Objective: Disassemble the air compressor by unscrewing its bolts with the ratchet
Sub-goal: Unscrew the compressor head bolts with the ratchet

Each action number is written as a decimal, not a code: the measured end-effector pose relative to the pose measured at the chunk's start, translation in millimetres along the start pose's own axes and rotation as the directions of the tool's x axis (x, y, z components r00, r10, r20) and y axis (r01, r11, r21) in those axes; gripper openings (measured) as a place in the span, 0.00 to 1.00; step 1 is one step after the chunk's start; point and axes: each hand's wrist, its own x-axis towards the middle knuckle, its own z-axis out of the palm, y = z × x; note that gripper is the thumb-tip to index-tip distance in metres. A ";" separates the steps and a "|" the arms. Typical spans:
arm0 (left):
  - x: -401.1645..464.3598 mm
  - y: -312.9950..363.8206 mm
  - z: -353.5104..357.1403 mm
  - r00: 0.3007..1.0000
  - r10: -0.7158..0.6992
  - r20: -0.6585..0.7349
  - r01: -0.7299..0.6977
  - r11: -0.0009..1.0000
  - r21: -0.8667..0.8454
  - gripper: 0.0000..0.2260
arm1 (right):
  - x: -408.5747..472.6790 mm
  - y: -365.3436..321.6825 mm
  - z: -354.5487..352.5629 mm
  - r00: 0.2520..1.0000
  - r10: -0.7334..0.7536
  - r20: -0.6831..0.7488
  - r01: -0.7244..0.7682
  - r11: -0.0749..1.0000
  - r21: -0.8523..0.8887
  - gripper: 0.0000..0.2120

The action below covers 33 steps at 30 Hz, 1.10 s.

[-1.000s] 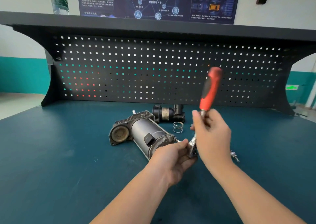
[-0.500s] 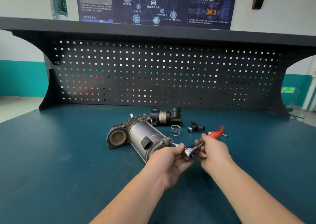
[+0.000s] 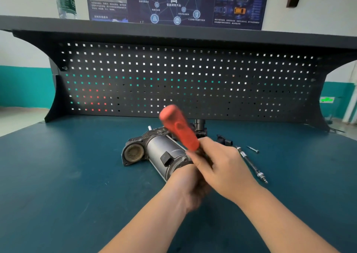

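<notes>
On the teal bench: air compressor (image 3: 164,157), grey cylinder, rusty round port, lying sideways. My right hand (image 3: 222,167) grips the red-handled ratchet (image 3: 179,129); my left hand (image 3: 190,185) grip: cannot tell.

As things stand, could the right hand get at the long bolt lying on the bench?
Probably not freely: the right hand grips the ratchet, though the long bolt lies unobstructed just beside it.
</notes>
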 end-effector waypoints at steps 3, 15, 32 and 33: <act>1.8 0.6 -1.9 0.999 -0.004 -0.033 0.004 1.000 0.021 0.10 | -0.7 2.2 3.2 0.991 0.111 -0.076 -0.109 0.993 0.041 0.07; 1.1 3.9 1.5 0.993 -0.057 -0.107 0.061 0.997 0.037 0.05 | -5.6 37.7 4.8 -0.036 0.960 0.278 -0.581 -0.247 0.776 0.11; -2.3 1.7 -4.2 0.995 -0.049 -0.086 0.061 0.989 0.138 0.10 | -7.1 1.4 5.2 0.995 0.035 -0.089 -0.033 0.999 0.026 0.08; -2.1 1.9 -4.7 0.995 -0.040 -0.087 0.052 0.989 0.137 0.11 | -7.0 0.3 6.2 0.985 0.129 -0.115 -0.123 0.991 0.059 0.06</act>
